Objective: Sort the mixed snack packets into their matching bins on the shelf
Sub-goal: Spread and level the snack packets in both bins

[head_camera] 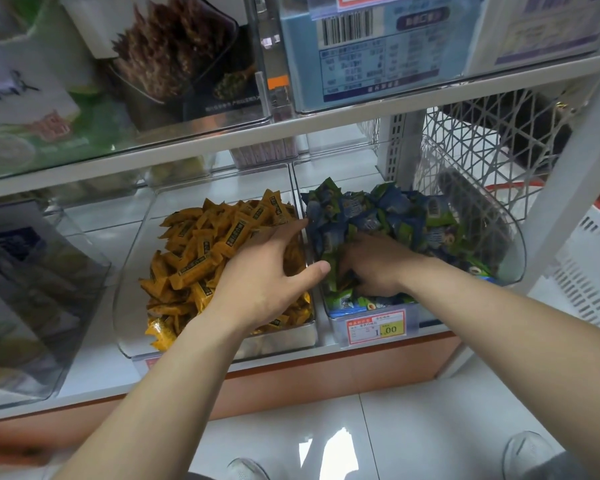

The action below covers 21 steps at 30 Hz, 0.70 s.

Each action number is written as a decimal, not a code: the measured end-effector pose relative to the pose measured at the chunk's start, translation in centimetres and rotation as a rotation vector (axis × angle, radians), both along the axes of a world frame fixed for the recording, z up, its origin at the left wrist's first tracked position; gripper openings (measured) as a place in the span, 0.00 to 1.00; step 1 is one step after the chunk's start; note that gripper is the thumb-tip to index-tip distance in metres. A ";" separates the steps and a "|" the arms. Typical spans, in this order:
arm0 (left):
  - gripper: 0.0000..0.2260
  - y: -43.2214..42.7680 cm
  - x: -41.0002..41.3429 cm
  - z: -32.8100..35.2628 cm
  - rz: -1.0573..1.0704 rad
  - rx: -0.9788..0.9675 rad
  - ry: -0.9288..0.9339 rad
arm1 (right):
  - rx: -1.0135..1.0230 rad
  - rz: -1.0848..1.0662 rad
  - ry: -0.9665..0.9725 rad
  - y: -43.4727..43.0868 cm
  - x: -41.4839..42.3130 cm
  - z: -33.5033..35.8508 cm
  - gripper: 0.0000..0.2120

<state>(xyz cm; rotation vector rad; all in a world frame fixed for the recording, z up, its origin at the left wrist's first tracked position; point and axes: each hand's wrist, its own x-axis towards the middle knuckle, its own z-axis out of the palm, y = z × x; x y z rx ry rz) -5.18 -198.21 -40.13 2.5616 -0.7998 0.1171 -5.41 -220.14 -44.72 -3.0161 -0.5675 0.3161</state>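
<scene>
The left hand (264,271), fingers spread, rests on the orange packets (201,251). The right hand (371,268) digs into the blue-green packets (395,220); its grip is hidden. The price tag (376,326) reads "1.00".

Left hand (267,271): palm down, fingers spread and loose, thumb pointing to the right.
Right hand (374,265): palm down, fingers curled downward and partly hidden.
Forearms: both bare, stretched forward, wrists close together.
</scene>
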 end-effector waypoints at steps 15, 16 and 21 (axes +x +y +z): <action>0.22 -3.0 -1.0 1.7 -0.156 -0.252 -0.109 | 1.044 -0.217 0.065 -1.3 -4.1 7.9 0.07; 0.19 -3.3 -1.2 1.8 -0.169 -0.298 -0.105 | 1.168 -0.232 0.094 -1.0 -4.2 7.7 0.08; 0.09 -0.7 0.3 2.2 0.068 -0.306 -0.153 | 1.267 -0.453 0.049 -0.3 -2.5 5.3 0.05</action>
